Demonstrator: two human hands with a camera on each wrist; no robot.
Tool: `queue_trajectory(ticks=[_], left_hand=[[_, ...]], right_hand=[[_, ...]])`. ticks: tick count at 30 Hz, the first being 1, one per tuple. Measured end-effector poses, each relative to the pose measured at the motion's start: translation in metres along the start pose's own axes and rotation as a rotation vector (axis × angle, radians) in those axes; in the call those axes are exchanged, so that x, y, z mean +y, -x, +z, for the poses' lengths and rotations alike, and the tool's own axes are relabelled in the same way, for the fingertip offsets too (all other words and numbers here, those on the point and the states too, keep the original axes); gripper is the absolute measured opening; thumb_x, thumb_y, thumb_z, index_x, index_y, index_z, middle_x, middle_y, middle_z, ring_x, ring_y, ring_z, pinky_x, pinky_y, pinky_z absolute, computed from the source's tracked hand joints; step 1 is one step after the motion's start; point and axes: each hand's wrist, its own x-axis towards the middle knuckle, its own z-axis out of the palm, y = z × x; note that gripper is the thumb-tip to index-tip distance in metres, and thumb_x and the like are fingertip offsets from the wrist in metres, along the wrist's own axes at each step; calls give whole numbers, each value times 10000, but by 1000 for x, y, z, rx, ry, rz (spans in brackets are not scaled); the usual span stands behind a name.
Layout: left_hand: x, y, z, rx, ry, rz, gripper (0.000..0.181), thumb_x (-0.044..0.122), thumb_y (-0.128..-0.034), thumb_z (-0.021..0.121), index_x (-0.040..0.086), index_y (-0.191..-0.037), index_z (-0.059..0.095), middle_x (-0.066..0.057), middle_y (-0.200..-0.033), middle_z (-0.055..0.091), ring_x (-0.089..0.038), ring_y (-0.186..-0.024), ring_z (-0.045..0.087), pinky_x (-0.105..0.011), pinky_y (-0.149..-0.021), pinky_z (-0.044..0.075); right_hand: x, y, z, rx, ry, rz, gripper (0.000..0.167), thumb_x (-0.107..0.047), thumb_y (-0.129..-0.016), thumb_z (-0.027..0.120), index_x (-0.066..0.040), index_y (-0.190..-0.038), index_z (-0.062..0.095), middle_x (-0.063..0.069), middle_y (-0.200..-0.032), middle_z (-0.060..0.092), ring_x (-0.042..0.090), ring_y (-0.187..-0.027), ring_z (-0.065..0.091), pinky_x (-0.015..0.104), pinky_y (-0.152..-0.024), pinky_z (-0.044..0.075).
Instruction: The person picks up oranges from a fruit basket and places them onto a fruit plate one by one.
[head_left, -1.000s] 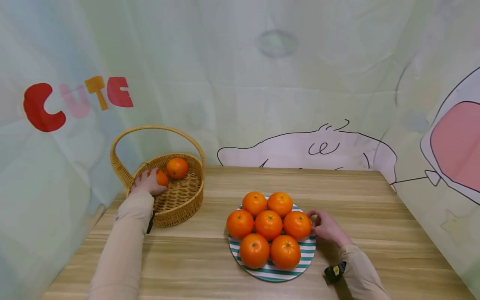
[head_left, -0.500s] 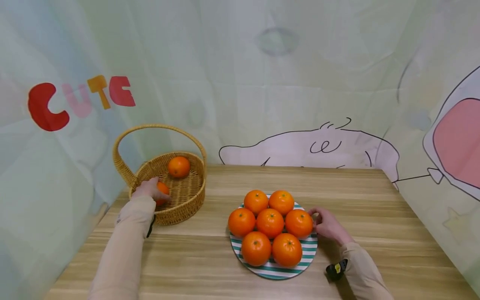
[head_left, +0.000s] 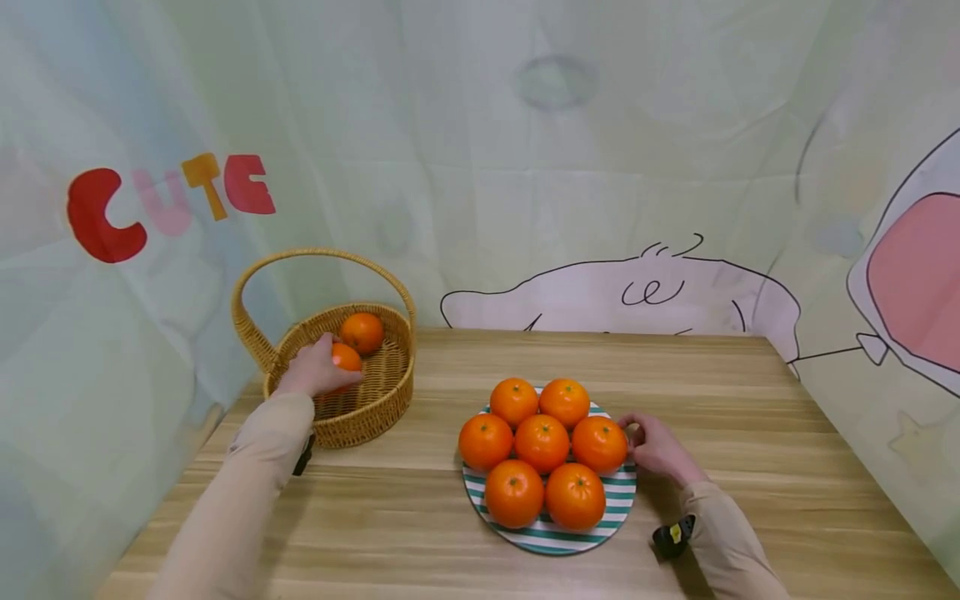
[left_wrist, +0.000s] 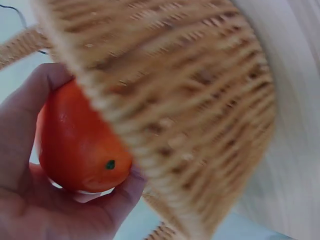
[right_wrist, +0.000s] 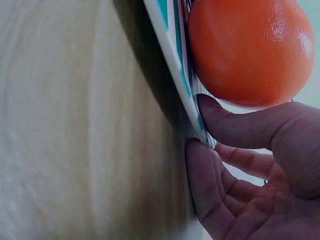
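Observation:
Inside the wicker basket (head_left: 369, 423), my left hand (head_left: 313, 370) grips an orange (head_left: 347, 357), fingers and thumb wrapped about its sides. The left wrist view has this orange (left_wrist: 82, 137) partly behind the basket's rim, its green stem spot showing. A second orange (head_left: 363, 333) lies behind it, against the basket's back wall. At the right, my right hand (head_left: 657, 448) pinches the edge of a green-and-white striped plate (head_left: 551, 543). In the right wrist view, thumb and fingers lie on either side of the plate's rim (right_wrist: 176, 62), close under an orange (right_wrist: 250, 50).
Several oranges (head_left: 542, 443) fill the plate, close together. The basket's tall arched handle (head_left: 324, 252) rises over its opening. Wooden tabletop (head_left: 375, 517) extends between basket and plate. A printed curtain (head_left: 480, 183) hangs behind and at both sides.
My left hand has carried its orange back and to the right inside the basket, nearer the other orange. My right hand stays at the plate's edge. The whole head view has shifted slightly.

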Motion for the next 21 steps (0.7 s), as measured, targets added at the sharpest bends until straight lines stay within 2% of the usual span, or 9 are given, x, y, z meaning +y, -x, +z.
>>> queue_trajectory(ticks=[4,13,21], left_hand=[[12,4,-2,32,32,48,818,398,-810,731,-25,-1408,369,-346,-1269,517,-510,-1113,536,-552,-831,489],[39,15,1,58,81,142,838,342,-777,778,-1,-1412,351,-322,-1255,554,-461,-1088,590,-527,-853,515],[53,22,3,101,118,232,747,309,-764,800,49,-1357,428,-264,-1234,580,-432,-1092,582,-536,-886,521]], right_hand=[[0,0,0,3,-4,0,368,56,-781,661,46,-1143,594,71,-736,513,197,-666,478,297,-602,404],[-1,1,0,5,-12,-14,368,59,-775,659,53,-1136,593,69,-734,510,192,-660,474,291,-589,403],[-1,2,0,11,-17,-34,374,74,-756,662,71,-1123,591,61,-724,504,184,-654,472,276,-578,399]])
